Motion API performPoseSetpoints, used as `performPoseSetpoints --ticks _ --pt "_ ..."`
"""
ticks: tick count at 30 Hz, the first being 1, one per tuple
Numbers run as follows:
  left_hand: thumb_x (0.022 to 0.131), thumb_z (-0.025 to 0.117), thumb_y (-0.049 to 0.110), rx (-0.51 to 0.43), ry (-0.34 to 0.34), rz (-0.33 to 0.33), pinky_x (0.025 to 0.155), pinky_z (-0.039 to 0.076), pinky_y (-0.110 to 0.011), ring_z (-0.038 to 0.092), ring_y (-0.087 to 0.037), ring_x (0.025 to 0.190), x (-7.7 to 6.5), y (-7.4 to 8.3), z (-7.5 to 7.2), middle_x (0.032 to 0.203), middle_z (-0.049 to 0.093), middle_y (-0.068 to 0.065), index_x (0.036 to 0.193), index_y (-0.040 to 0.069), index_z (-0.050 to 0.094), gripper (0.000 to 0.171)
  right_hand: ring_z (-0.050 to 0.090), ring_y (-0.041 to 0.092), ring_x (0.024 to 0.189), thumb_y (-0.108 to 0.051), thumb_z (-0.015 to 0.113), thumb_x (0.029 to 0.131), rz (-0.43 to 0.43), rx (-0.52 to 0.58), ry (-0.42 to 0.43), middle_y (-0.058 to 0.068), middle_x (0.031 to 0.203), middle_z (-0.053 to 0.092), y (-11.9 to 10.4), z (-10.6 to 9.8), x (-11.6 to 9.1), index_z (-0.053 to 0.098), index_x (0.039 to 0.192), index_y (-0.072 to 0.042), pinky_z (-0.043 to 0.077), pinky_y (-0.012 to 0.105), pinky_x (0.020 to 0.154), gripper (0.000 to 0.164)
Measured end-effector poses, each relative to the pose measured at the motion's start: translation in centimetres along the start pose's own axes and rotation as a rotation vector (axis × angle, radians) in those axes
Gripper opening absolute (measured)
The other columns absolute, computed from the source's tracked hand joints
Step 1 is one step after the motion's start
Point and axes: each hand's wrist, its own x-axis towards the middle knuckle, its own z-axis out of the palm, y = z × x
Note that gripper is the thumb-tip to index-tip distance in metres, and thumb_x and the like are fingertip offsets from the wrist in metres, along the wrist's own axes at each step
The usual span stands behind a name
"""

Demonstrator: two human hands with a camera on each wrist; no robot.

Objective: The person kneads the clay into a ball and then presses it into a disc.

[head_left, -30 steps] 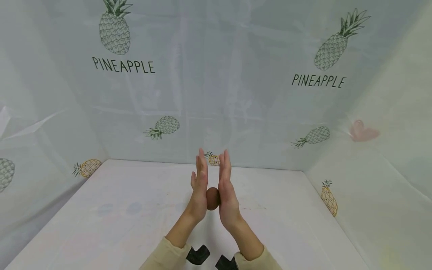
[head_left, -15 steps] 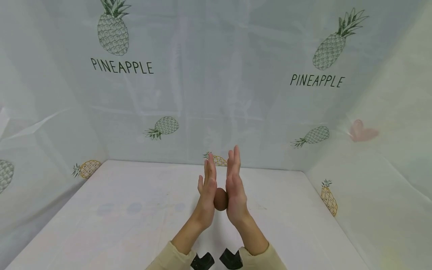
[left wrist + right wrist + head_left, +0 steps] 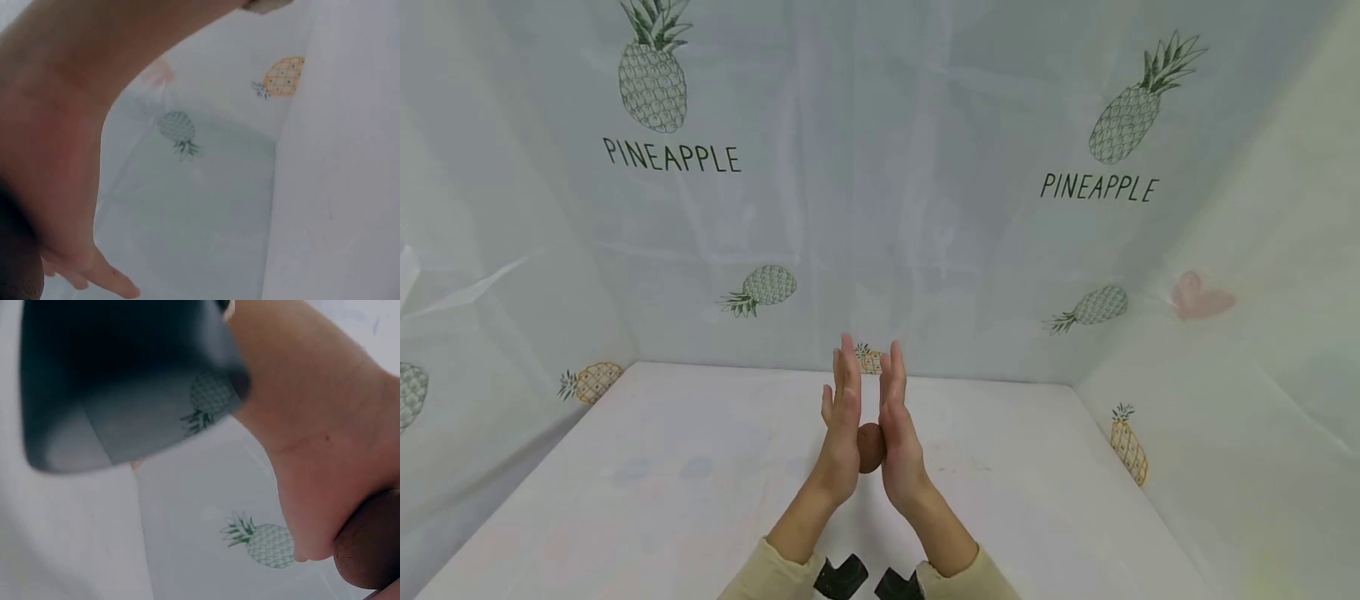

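Observation:
A brown ball (image 3: 871,448), which looks like modelling clay, is pressed between two upright palms above the table. My left hand (image 3: 841,437) lies against its left side, and my right hand (image 3: 901,446) against its right. Both hands have straight fingers pointing up and away, and the left fingertips stand slightly higher in the head view. Part of the ball (image 3: 372,544) shows at the lower right of the right wrist view, with fine marks on its surface and a palm touching it. The palms cover its sides.
The white table (image 3: 662,500) has faint coloured stains. Around it hangs a pale curtain (image 3: 880,208) printed with pineapples. Black wrist-worn devices (image 3: 841,577) sit at both cream cuffs, close to each other.
Both hands and the ball shifted right, then came back left. The right hand slid forward against the left, then back, so its fingertips are now a little lower. The ball stayed between the palms.

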Motion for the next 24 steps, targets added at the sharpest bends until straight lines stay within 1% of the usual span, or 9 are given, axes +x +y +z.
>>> performPoseSetpoints --ticks 3,7,10,14,18,21,24 --pt "0.110 0.005 0.058 -0.013 0.011 -0.010 0.119 -0.025 -0.062 -0.023 -0.011 0.160 0.1 0.1 -0.3 0.175 -0.021 0.014 0.168 0.037 -0.015 0.065 -0.018 0.023 0.163 -0.042 0.011 0.112 -0.009 -0.001 -0.007 -0.003 0.178 -0.012 -0.4 0.4 -0.4 -0.011 0.170 -0.040 -0.019 0.069 0.121 0.062" --pt "0.109 0.005 0.059 -0.023 0.009 -0.021 0.118 -0.026 -0.064 -0.026 -0.011 0.160 0.2 0.2 -0.6 0.174 -0.023 0.015 0.168 0.038 -0.016 0.065 -0.017 0.018 0.163 -0.043 0.011 0.112 -0.032 0.001 -0.013 -0.006 0.178 -0.009 -1.0 0.7 -0.6 -0.010 0.169 -0.042 -0.019 0.069 0.121 0.061" --pt "0.110 0.005 0.056 -0.014 0.017 -0.027 0.117 -0.025 -0.067 -0.025 -0.012 0.160 0.1 0.2 -0.6 0.175 -0.021 0.013 0.168 0.038 -0.016 0.064 -0.017 0.015 0.163 -0.042 0.011 0.112 -0.051 -0.004 -0.023 -0.007 0.178 -0.009 -1.5 0.9 -0.6 -0.010 0.169 -0.042 -0.019 0.068 0.121 0.061" --pt "0.111 0.003 0.053 -0.010 0.024 -0.036 0.117 -0.024 -0.068 -0.022 -0.013 0.161 -0.2 0.0 -0.4 0.176 -0.018 0.012 0.168 0.037 -0.014 0.062 -0.017 0.015 0.163 -0.042 0.010 0.112 -0.101 -0.004 -0.033 -0.007 0.178 -0.011 -2.0 0.8 -0.4 -0.012 0.170 -0.038 -0.020 0.066 0.121 0.062" --pt "0.111 0.002 0.054 -0.030 -0.011 -0.056 0.117 -0.024 -0.068 -0.022 -0.013 0.161 -0.5 -0.3 0.2 0.176 -0.016 0.012 0.168 0.037 -0.014 0.061 -0.019 0.017 0.163 -0.045 0.007 0.112 -0.146 0.005 -0.026 -0.007 0.177 -0.013 -2.4 0.1 -0.2 -0.013 0.170 -0.037 -0.022 0.065 0.121 0.062" --pt "0.111 0.002 0.053 -0.059 -0.041 -0.065 0.117 -0.025 -0.068 -0.023 -0.012 0.161 -0.8 -0.5 0.6 0.175 -0.016 0.015 0.168 0.038 -0.013 0.061 -0.020 0.018 0.162 -0.050 0.005 0.111 -0.148 0.001 -0.026 -0.009 0.177 -0.014 -2.6 -0.5 0.1 -0.015 0.169 -0.038 -0.023 0.066 0.120 0.062" --pt "0.112 0.002 0.052 -0.089 -0.051 -0.051 0.118 -0.026 -0.065 -0.023 -0.010 0.160 -1.0 -0.4 0.9 0.175 -0.017 0.016 0.168 0.039 -0.012 0.060 -0.021 0.018 0.162 -0.056 0.003 0.110 -0.138 -0.005 -0.034 -0.012 0.176 -0.015 -2.7 -1.1 0.5 -0.017 0.168 -0.041 -0.023 0.066 0.120 0.063"
